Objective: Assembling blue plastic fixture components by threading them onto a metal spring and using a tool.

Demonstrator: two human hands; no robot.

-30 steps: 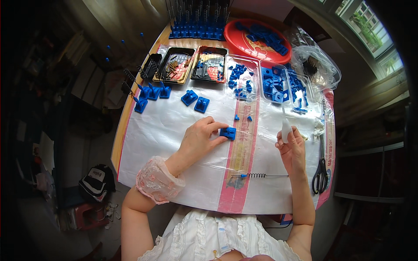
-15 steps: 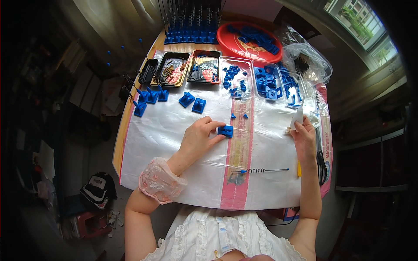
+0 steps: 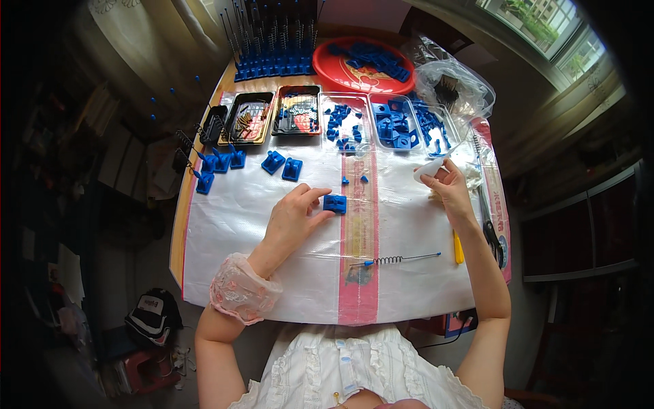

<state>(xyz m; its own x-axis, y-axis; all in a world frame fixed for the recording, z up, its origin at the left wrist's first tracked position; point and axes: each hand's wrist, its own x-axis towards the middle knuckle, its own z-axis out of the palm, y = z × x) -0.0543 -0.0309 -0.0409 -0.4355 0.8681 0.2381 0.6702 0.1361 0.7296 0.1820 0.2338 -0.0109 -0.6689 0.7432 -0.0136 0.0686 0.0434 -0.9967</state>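
My left hand pinches the left side of a square blue plastic base, thumb below and index finger above, on the table. Raised above the table's right part, my right hand grips a small white squeeze bottle that lies tilted in the fingers. Two tiny blue plastic pieces sit just beyond the base. Nearer to me, a spring wire with blue ends lies across the sheet. Two blue bases with a raised part rest beyond my left hand.
Several blue assemblies stand at the left. Along the back are black trays, clear boxes of blue parts, a red plate and a rack of upright springs. Scissors and a yellow-handled tool lie right.
The white bottle has gone from upright to tilted as my right hand turned and moved inward. My left hand keeps its pinch on the base. The whole view has shifted slightly.
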